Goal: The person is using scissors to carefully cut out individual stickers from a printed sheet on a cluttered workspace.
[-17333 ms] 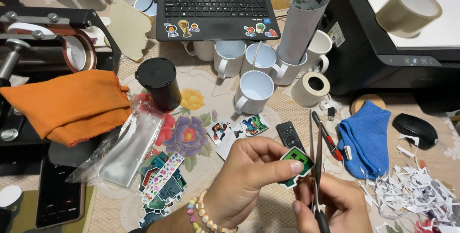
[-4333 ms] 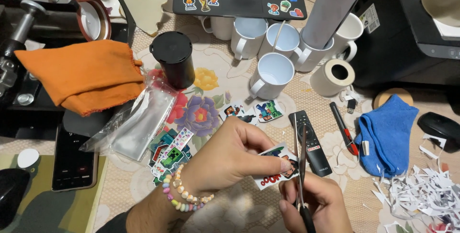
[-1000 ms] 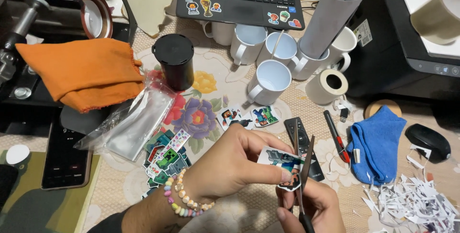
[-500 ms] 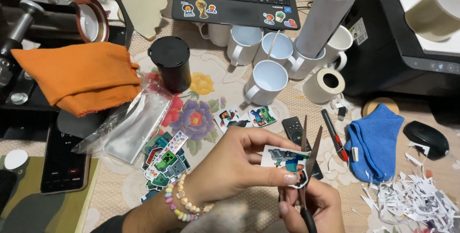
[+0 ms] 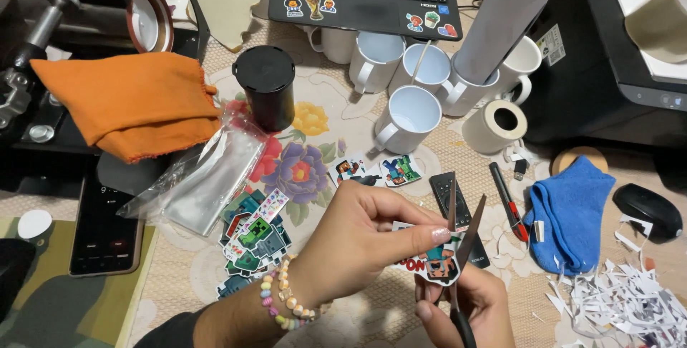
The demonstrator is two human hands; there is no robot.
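Lower centre of frame: left hand (image 5: 358, 244), fingers pinched on printed sticker sheet (image 5: 436, 262). Right hand (image 5: 465, 312) grips scissors (image 5: 458, 248), blades apart at sheet's edge, above counter (image 5: 343, 119).

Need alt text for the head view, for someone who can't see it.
A left hand holds a printed sticker between the open blades of scissors worked by the right hand. White mugs, cut stickers and paper scraps crowd the table.

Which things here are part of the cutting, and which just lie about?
In use: left hand, sticker sheet, right hand, scissors, cut stickers, paper scraps.
Lying about: orange cloth, white mugs, tape roll, blue cloth, phone.
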